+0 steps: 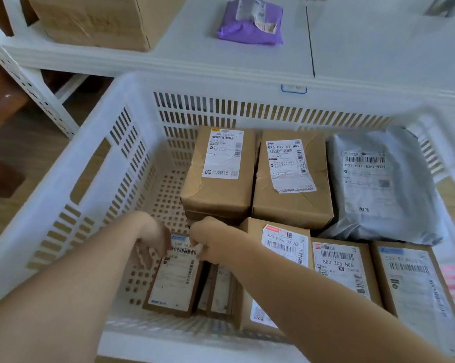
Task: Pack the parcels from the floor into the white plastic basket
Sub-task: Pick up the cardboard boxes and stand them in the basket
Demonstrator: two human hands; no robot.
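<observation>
The white plastic basket (pixel 95 163) fills the view and holds several brown cardboard parcels and a grey poly bag parcel (pixel 378 187) at the back right. Both my arms reach down into its near left part. My left hand (pixel 150 239) and my right hand (pixel 213 239) grip the far end of a small brown labelled parcel (pixel 172 281), one on each side, its label facing up. The parcel sits low near the perforated basket floor, next to another parcel. Two taped boxes (pixel 221 169) stand side by side at the back.
A white shelf (pixel 168 58) runs behind the basket, carrying a large cardboard box (pixel 98 19) and a purple poly bag (pixel 250 22). Wooden floor and a perforated shelf leg (pixel 30 85) show at the left. The basket's left floor area is bare.
</observation>
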